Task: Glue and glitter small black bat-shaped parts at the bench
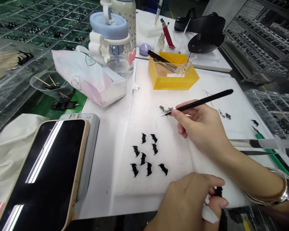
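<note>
My right hand point(202, 125) holds a thin black pen-like tool point(204, 100), its fine tip touching or just over a small heap of dark specks point(165, 110) on a white sheet. Near the front edge, my left hand point(195, 199) pinches a small black piece point(218, 191) between thumb and fingers, with something white under it. Several small black bat-shaped pieces point(148, 168) lie on the white sheet, left of both hands. A second patch of dark specks point(225, 115) is right of my right hand.
A phone point(45, 173) lies at the left. Behind stand a tissue pack point(93, 77), a blue-lidded cup point(109, 27) and a yellow box point(174, 81). Tweezers point(257, 153) and a green tool point(279, 162) lie at the right. Clear trays point(276, 109) sit beyond.
</note>
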Motion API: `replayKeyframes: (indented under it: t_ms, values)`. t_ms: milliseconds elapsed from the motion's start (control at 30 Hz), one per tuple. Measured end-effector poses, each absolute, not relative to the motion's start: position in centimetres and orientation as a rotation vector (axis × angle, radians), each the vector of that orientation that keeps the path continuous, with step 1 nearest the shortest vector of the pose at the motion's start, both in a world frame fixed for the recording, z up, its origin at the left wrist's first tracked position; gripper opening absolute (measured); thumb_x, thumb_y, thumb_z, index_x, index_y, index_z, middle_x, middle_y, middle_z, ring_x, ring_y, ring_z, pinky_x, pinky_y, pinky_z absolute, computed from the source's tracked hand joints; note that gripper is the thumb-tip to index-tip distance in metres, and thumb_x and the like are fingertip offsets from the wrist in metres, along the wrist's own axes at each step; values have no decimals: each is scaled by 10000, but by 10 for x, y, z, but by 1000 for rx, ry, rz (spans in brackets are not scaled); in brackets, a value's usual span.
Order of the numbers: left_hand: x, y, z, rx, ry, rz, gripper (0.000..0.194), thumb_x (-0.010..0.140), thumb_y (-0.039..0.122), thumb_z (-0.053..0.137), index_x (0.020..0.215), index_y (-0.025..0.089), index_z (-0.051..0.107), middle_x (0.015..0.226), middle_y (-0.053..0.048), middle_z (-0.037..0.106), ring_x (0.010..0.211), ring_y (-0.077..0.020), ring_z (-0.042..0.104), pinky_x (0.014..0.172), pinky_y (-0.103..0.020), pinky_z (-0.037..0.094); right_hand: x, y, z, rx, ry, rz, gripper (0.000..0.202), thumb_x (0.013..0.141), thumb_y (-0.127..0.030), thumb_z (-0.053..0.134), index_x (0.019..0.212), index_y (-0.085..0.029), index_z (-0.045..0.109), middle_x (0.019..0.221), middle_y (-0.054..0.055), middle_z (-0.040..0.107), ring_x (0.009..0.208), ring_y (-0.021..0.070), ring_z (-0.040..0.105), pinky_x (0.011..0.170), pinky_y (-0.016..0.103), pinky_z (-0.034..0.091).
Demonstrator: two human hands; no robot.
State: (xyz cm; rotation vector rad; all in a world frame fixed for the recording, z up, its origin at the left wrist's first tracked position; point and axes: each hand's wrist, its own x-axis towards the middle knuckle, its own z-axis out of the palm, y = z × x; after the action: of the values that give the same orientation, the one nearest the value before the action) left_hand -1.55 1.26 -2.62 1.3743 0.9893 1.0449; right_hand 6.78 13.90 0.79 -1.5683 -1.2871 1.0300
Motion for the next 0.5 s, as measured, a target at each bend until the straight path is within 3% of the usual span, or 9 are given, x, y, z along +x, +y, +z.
replayKeyframes:
  t_ms: [500]
  values:
    - [-24,17,-17,1453,948,924,331,779,68,547,1069,205,629,857,-19,712,728,-155,675,676,-235,544,66,138,11,-1549,-1311,1023,122,783,-237,679,807,-162,586,607,-38,579,361,57,496,309,186,382]
